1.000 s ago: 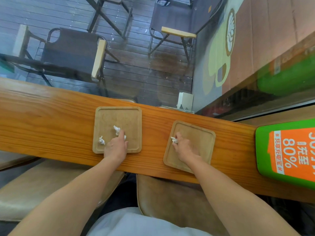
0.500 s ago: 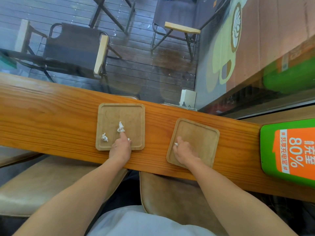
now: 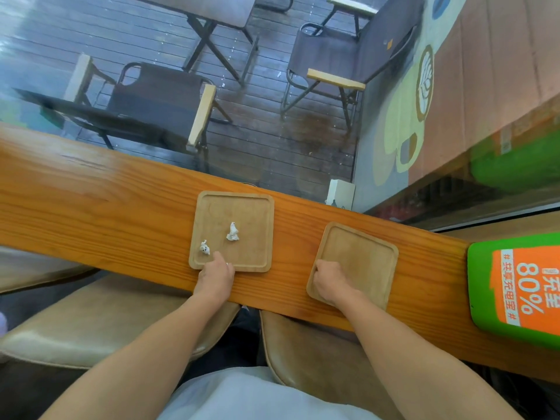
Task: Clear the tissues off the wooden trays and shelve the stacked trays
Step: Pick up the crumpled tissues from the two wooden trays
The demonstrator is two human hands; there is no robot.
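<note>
Both grips were curled rather than spread: the right hand (image 3: 331,281) sat balled on the near-left corner of the right tray (image 3: 363,259), fingers pressed together — on a tissue or on nothing, I could not tell — while the left hand (image 3: 216,274) rested at the near edge of the left tray (image 3: 242,207), fingertips folded under, with a speck of white beside the knuckles that may have been tissue. Two small crumpled tissues lay loose on the left tray, one (image 3: 205,247) just beside the left hand, the other (image 3: 232,231) nearer the middle. Both trays lay flat on the counter (image 3: 106,207), apart from each other, the right one skewed with a corner over the near edge. The risks seemed plain — a sweeping hand could flick the light scraps onto the counter or the stools below, and pressing on that overhanging corner could tip the tray off.
</note>
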